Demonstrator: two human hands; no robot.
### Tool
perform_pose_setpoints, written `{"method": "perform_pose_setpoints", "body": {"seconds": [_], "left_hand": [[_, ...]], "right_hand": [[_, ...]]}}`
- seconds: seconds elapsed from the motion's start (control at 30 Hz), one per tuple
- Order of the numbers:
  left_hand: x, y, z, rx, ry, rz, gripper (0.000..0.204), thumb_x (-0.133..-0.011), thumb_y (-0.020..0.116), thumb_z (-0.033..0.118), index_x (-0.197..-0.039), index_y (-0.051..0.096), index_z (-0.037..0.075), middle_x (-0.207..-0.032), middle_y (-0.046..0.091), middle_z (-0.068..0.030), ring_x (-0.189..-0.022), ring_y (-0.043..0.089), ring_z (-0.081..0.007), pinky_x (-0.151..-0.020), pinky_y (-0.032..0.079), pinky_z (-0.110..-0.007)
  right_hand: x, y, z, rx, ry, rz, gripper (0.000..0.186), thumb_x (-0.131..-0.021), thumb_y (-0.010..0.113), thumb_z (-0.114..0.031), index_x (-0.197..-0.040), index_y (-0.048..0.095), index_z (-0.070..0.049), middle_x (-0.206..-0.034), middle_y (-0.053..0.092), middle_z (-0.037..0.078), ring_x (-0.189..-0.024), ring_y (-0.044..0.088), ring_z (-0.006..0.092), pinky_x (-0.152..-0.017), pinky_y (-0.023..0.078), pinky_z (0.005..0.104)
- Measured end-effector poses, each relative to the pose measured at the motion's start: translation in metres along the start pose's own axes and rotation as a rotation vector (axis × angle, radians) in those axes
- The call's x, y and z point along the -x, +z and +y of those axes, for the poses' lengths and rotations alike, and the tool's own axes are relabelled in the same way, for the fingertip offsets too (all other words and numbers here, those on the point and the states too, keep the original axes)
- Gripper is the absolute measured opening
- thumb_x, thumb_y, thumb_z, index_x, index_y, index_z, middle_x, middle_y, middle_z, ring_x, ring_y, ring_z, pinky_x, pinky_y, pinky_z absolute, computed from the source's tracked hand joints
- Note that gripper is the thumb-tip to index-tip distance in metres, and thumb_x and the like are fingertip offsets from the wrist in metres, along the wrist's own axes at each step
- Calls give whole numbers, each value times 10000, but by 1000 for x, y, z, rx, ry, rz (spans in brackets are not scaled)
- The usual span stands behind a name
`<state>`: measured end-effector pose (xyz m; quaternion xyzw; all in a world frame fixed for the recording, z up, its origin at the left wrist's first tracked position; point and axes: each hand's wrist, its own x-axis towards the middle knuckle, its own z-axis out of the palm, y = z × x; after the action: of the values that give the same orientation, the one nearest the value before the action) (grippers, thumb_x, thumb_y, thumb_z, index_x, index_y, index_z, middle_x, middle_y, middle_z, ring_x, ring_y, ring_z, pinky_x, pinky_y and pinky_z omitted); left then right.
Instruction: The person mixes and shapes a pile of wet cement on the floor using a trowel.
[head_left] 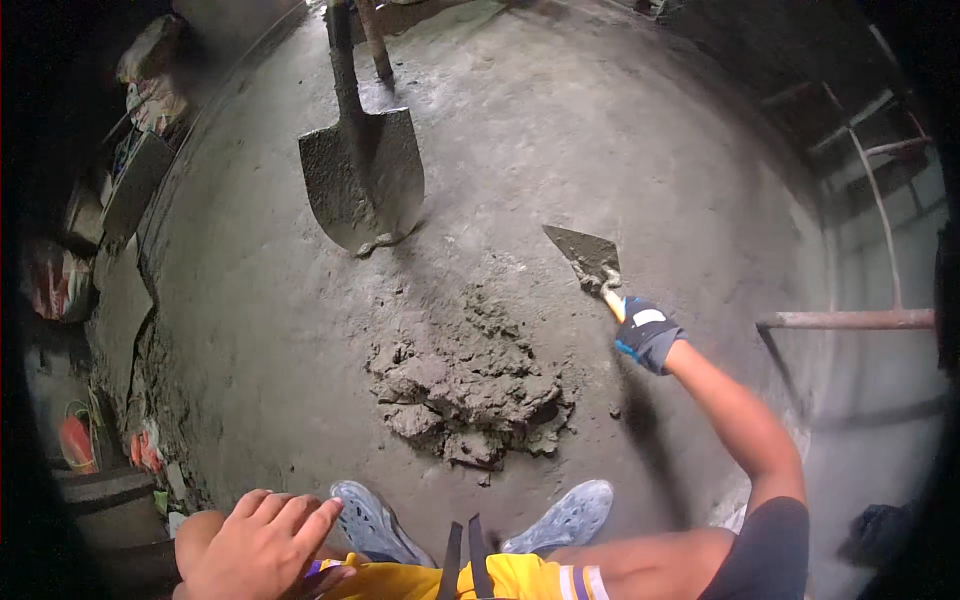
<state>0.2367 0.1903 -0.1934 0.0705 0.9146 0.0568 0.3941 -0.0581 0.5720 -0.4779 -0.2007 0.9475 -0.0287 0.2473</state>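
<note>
My right hand (648, 335), in a dark glove with blue fingers, grips the handle of a pointed trowel (590, 255) with wet mortar on its blade, held above the floor at centre right. Below and left of it lies a lumpy heap of grey mortar (465, 400), just beyond my two shoes (560, 515). My bare left hand (260, 550) is at my left knee, fingers loosely extended, holding nothing. A mortar-smeared shovel (360, 180) stands blade-down at the upper middle.
A wooden handle (376, 45) is behind the shovel. Sacks (60, 280), boards (135, 190) and an orange object (77, 440) line the left. Pinkish metal pipes (845, 320) form a frame along the right side. The grey concrete floor (690, 200) surrounds the heap.
</note>
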Motion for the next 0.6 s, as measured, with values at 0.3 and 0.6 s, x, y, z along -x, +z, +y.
{"method": "perform_pose_setpoints", "body": {"seconds": [0.3, 0.6], "left_hand": [[-6, 5, -6, -96, 78, 8, 559, -942, 552, 342, -1386, 458, 16, -1291, 561, -151, -1228, 494, -291, -1073, 359, -387], [1, 5, -9, -66, 84, -6, 514, -949, 525, 271, -1386, 451, 12, -1286, 557, -154, -1224, 497, -275, -1078, 346, -382]], "right_hand": [[-8, -15, -13, 37, 44, -92, 324, -838, 535, -168, -1086, 604, 29, -965, 682, 279, -850, 674, 437, -737, 530, 493], [-20, -41, -12, 102, 138, -309, 371, -945, 469, -324, -1103, 590, -11, -996, 674, 267, -851, 648, 429, -738, 500, 485]]}}
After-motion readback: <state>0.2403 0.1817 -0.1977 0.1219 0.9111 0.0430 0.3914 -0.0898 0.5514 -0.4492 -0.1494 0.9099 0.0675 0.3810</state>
